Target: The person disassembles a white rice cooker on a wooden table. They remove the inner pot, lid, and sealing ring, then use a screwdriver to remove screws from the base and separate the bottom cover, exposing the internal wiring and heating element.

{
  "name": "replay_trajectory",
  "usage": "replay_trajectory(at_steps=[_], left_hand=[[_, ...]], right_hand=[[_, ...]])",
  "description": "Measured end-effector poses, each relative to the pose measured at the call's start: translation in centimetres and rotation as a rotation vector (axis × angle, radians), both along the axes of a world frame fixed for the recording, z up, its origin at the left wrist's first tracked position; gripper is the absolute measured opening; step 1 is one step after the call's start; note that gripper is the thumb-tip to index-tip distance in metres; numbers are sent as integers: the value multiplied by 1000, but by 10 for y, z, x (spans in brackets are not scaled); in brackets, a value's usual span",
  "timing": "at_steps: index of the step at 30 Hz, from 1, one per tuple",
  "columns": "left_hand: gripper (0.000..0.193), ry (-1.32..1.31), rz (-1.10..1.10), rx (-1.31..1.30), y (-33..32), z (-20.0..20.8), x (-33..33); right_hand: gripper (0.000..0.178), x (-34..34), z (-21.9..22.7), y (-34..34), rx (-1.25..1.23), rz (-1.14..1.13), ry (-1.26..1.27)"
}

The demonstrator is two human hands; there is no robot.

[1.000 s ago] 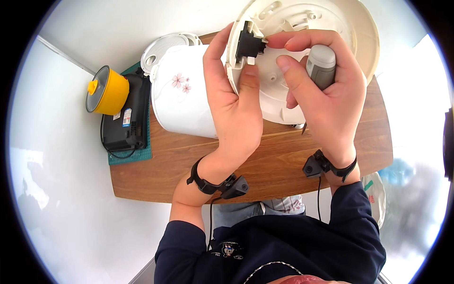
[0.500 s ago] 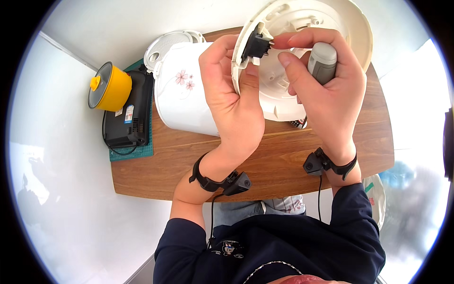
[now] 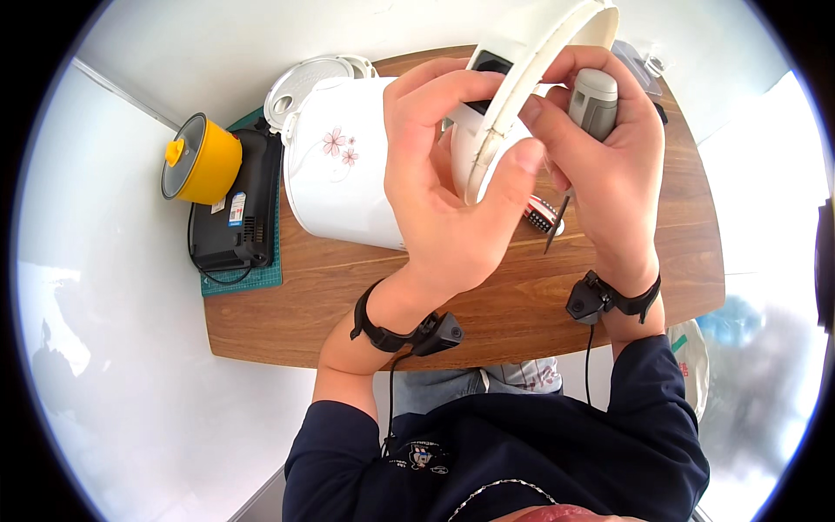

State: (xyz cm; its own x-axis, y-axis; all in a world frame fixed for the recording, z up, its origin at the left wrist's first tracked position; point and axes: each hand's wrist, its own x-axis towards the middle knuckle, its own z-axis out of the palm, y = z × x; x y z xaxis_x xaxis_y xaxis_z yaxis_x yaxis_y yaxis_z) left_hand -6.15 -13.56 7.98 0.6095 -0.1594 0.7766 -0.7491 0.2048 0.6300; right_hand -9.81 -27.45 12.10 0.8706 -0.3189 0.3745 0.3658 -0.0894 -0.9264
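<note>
One wood-grain desk (image 3: 522,300), white walls (image 3: 113,217); left fingers (image 3: 448,91) half-curled around white cover (image 3: 511,96), right fingers (image 3: 564,129) closed on grey-handled tool (image 3: 596,94).

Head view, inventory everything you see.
Rimmed cover: one, white, upper centre
Socket: one, black, in cover
Tool: one, grey-handled, beside cover
Table: one, brown, centre
Mat: one, green, table's left
Appliance: one, black, on mat
Lidded pot: one, yellow, on appliance
Flowered vessel: one, white, centre-left
Round panel: one, white, behind vessel
Patterned object: one, multicoloured, on table
Unclear items: uncounted, greyish, upper right
Bag: one, white, lower right
Walls: several, white, around
Wrist cameras: two, black, on wrists
Trousers: one pair, blue, bottom
Shirt: one, navy, bottom
Left hand: one, bare, on cover
Right hand: one, bare, around tool
</note>
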Motion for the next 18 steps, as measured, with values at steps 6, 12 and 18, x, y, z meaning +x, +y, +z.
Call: replay_trajectory(at_steps=[6, 12, 18], left_hand=[[34, -224, 134, 101, 7, 6, 7], [22, -284, 199, 58, 4, 13, 3], [22, -183, 196, 71, 3, 13, -7]], right_hand=[[24, 1, -3, 3, 109, -6, -50], [26, -3, -7, 4, -3, -81, -70], [33, 0, -9, 1, -120, -75, -167]])
